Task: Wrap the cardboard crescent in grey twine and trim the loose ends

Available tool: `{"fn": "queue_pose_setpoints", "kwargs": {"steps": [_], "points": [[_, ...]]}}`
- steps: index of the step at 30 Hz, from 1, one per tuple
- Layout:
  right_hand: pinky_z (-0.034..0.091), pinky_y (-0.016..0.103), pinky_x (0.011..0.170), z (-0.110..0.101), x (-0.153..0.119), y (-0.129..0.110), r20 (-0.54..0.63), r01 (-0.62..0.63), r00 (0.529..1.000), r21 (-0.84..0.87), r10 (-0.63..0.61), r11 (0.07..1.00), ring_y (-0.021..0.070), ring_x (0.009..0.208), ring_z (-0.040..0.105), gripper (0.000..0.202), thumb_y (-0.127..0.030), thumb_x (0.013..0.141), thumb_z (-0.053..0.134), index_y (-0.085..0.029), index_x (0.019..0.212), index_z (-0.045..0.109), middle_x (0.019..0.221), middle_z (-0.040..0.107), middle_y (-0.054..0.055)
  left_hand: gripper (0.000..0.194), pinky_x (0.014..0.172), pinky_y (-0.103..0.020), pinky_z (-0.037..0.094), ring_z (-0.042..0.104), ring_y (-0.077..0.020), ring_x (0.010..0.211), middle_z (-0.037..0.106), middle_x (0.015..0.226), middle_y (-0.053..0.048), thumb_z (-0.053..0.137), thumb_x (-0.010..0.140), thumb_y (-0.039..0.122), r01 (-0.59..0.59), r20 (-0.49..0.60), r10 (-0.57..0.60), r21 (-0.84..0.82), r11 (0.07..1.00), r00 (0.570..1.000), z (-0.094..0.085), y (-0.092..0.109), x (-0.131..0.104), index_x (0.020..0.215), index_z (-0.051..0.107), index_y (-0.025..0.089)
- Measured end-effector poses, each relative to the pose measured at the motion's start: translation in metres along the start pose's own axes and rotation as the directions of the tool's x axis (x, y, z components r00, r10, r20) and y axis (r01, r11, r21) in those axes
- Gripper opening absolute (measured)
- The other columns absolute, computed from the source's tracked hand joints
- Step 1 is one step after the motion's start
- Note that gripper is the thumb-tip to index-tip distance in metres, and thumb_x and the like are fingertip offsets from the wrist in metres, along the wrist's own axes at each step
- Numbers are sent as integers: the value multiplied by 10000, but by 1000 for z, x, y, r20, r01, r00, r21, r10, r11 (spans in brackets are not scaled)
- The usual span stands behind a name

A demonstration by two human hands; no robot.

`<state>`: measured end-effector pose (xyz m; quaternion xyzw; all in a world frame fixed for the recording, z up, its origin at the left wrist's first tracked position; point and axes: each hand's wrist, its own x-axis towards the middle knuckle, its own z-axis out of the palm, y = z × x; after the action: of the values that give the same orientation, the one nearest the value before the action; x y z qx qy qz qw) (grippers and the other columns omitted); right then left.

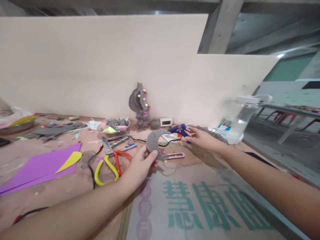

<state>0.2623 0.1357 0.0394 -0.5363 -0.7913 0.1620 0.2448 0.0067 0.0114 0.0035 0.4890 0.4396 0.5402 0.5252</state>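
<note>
Pinched between the thumb and fingers of my left hand [145,162] is a grey yarn-wrapped crescent [153,142], held above the table. My right hand [197,137] reaches to the back and has its fingers round the handle of a blue glue gun [179,129]. The gun's nozzle end is close to the crescent's upper tip. A loose grey thread [175,165] trails below the crescent. Just beyond my left hand lies a pink cutter [176,155].
Scissors with red and yellow handles [110,165] and purple sheets [45,166] lie at the left. A printed cardboard sheet [155,213] is in front. Behind stand a pinned grey ornament [140,103], a small clock [166,122] and, at right, a clear bottle [235,120].
</note>
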Motion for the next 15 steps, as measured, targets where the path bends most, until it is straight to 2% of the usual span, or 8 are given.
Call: {"fn": "queue_pose_setpoints", "kwargs": {"steps": [5, 8, 11, 15], "points": [[501, 310, 775, 20, 23, 8, 2, -38, 999, 58, 38, 998, 231, 865, 661, 350, -369, 746, 641, -134, 1005, 670, 972, 713, 84, 337, 510, -213, 398, 502, -94, 501, 545, 590, 43, 637, 685, 464, 0, 17, 0, 8, 1000, 1000, 1, 2, 1, 799, 527, 167], [491, 307, 759, 27, 26, 9, -56, -87, 994, 45, 90, 995, 221, 809, 655, 296, -316, 714, 670, -114, 931, 672, 897, 716, 83, 335, 509, -212, 395, 499, -92, 497, 550, 583, 42, 633, 684, 464, 6, 23, -6, 8, 1000, 1000, 1, 3, 0, 791, 529, 165], [485, 274, 683, 26, 24, 6, -114, -133, 984, 37, 137, 990, 194, 738, 642, 259, -270, 726, 645, -109, 928, 648, 836, 708, 71, 343, 507, -212, 393, 497, -92, 495, 557, 585, 41, 634, 682, 465, 10, 26, -10, -1, 1000, 1000, 2, 3, 0, 808, 534, 162], [449, 227, 538, 12, 18, -1, -136, -202, 969, 46, 206, 978, 161, 587, 607, 167, -263, 696, 667, -114, 758, 630, 624, 668, 44, 347, 502, -211, 394, 495, -91, 489, 562, 576, 39, 639, 679, 463, 15, 21, -15, -2, 1000, 1000, 0, 2, 0, 799, 529, 156]]}}
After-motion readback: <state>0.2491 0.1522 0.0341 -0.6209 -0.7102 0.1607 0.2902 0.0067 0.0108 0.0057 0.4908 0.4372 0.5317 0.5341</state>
